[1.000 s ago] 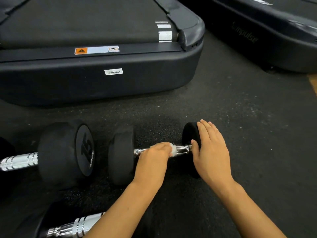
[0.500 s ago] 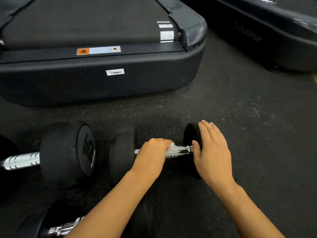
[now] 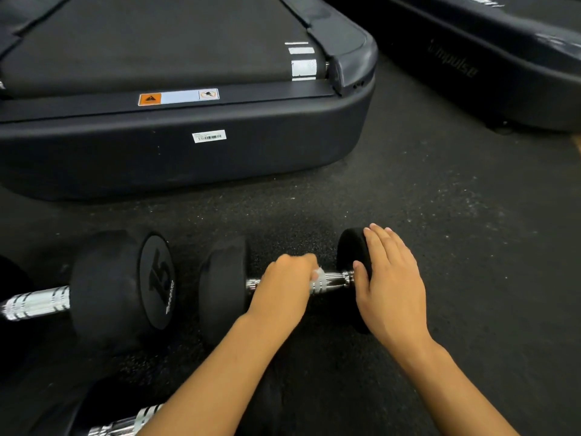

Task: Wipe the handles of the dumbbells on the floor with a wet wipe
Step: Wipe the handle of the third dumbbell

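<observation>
- While I watch through the head camera, I count three dumbbells on the floor (image 3: 440,247): a small dumbbell (image 3: 224,287) in the middle, a 15-marked dumbbell (image 3: 119,287) to its left, and a third dumbbell (image 3: 125,423) at the bottom edge, mostly cut off.
- Two hands are in view — one on each end of the small dumbbell's span.
- My left hand (image 3: 283,287) has its grip curled round the chrome handle (image 3: 333,280), with a white wet wipe (image 3: 317,278) pinched between fingers and metal; only a small bit of the wipe shows at the knuckles.
- My right hand (image 3: 390,287) has a flat, straight-fingered grip — the palm rests against the outer face of the right weight head (image 3: 350,250) and holds nothing.
- That small dumbbell lies on its side on the dark rubber floor, handle running left to right, just beside the 15-marked one.
- Two treadmills stand behind: the near treadmill (image 3: 188,158) with two stickers, an orange-and-white one and a barcode label, and a second treadmill (image 3: 471,73) at upper right.
- I see no containers anywhere in view.
</observation>
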Demonstrator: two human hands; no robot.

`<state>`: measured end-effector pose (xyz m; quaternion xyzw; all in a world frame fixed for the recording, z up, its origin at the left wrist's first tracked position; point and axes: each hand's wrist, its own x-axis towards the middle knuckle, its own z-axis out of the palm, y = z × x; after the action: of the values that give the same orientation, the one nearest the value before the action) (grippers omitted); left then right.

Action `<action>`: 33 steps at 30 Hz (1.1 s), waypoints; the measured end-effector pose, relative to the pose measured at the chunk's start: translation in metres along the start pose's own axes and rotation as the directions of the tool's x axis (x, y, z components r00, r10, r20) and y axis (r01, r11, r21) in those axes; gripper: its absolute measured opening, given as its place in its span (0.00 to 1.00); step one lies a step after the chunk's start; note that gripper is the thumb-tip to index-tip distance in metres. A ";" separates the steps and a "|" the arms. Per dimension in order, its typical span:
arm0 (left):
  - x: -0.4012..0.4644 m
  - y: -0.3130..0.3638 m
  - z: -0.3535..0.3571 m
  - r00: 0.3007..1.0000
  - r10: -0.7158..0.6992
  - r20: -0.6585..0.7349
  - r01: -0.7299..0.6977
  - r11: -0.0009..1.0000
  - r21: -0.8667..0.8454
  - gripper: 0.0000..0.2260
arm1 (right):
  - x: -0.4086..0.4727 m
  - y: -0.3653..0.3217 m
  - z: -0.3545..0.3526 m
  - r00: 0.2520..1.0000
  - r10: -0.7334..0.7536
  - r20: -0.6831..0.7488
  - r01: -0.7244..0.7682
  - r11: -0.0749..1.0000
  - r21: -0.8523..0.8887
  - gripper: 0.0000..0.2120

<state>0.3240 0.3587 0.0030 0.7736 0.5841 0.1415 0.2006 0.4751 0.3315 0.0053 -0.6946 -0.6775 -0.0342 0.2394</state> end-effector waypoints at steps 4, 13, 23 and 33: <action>-0.001 -0.002 0.000 1.000 0.015 0.007 -0.015 1.000 -0.006 0.08 | -0.001 -0.001 -0.001 1.000 -0.005 -0.009 0.005 1.000 0.005 0.24; -0.001 -0.002 -0.008 1.000 -0.006 0.009 0.005 0.998 0.067 0.04 | -0.001 0.000 -0.001 1.000 -0.007 0.001 0.007 1.000 0.006 0.24; -0.012 0.007 -0.011 0.997 -0.065 -0.037 0.070 0.979 0.191 0.08 | -0.001 0.000 -0.001 1.000 -0.014 -0.014 0.014 1.000 -0.005 0.24; -0.009 -0.003 0.000 0.998 -0.007 -0.068 0.010 0.999 0.037 0.04 | -0.001 0.001 0.000 1.000 -0.015 0.002 0.015 1.000 0.005 0.23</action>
<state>0.3192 0.3510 0.0019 0.7695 0.5965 0.1560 0.1666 0.4764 0.3309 0.0047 -0.6891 -0.6829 -0.0337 0.2401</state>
